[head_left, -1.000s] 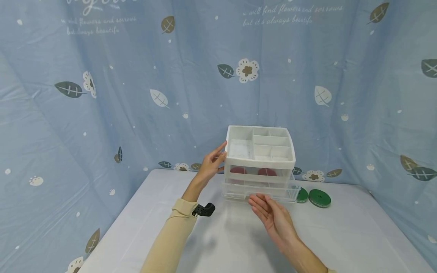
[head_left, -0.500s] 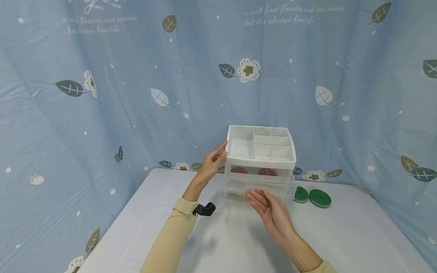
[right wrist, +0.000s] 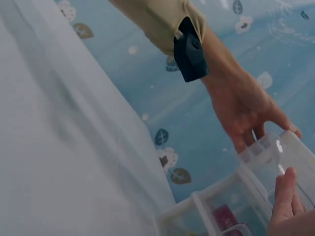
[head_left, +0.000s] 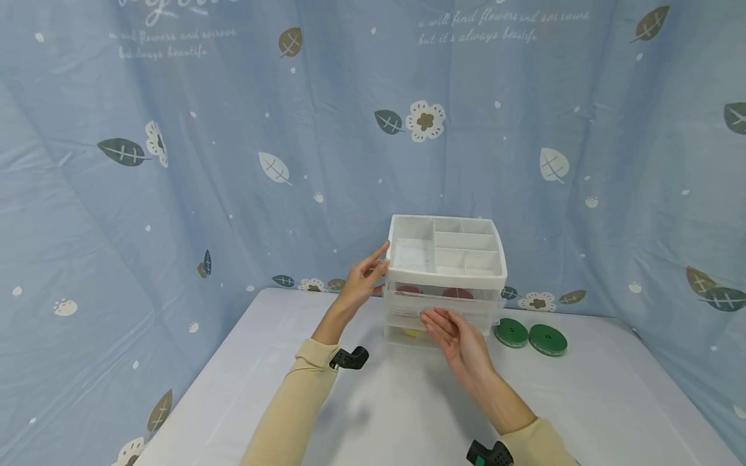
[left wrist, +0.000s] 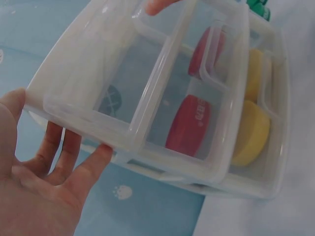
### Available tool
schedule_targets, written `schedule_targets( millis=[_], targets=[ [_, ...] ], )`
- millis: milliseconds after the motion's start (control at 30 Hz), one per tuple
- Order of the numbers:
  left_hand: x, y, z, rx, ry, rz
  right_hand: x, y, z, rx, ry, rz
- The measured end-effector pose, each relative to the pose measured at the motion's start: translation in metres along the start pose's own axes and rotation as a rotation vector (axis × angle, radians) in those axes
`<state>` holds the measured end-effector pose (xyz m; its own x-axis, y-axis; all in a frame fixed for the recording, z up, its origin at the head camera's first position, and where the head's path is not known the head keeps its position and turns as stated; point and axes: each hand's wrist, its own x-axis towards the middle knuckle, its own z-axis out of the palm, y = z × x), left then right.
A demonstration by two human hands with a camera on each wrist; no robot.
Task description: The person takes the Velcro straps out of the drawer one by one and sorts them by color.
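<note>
A white organizer (head_left: 447, 279) with clear drawers stands at the back of the table. My left hand (head_left: 360, 285) rests against its left side, fingers spread and fairly straight. In the left wrist view, the thumb of this left hand (left wrist: 44, 182) lies at the organizer's upper edge. My right hand (head_left: 460, 346) touches a clear drawer front with extended fingers. A fingertip (left wrist: 161, 5) shows on the clear upper drawer (left wrist: 118, 88). Beside that drawer is one with red rounded objects (left wrist: 189, 125); yellow rounded objects (left wrist: 252, 135) lie in the lowest one.
Two flat green round spools, a nearer-to-organizer spool (head_left: 511, 332) and an outer spool (head_left: 548, 340), lie right of the organizer. A blue patterned curtain (head_left: 326, 129) hangs behind the white table (head_left: 291, 323).
My right hand has pushed the protruding clear drawer back toward the organizer, moving slightly up and away from me. More of the green spools shows. The left hand has stayed in place.
</note>
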<state>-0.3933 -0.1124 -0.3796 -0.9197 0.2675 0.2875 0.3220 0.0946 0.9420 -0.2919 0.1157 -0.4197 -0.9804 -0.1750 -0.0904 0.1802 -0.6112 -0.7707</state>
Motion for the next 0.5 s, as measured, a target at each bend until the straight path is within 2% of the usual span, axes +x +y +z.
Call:
schedule_targets(
  millis=[167, 500],
  targets=[
    [0.0, -0.001, 0.001, 0.005, 0.004, -0.005, 0.009, -0.003, -0.001, 0.013, -0.01, -0.007],
    [0.0, 0.0, 0.001, -0.04, -0.016, 0.013, 0.023, -0.008, -0.001, 0.035, 0.021, 0.007]
  ],
)
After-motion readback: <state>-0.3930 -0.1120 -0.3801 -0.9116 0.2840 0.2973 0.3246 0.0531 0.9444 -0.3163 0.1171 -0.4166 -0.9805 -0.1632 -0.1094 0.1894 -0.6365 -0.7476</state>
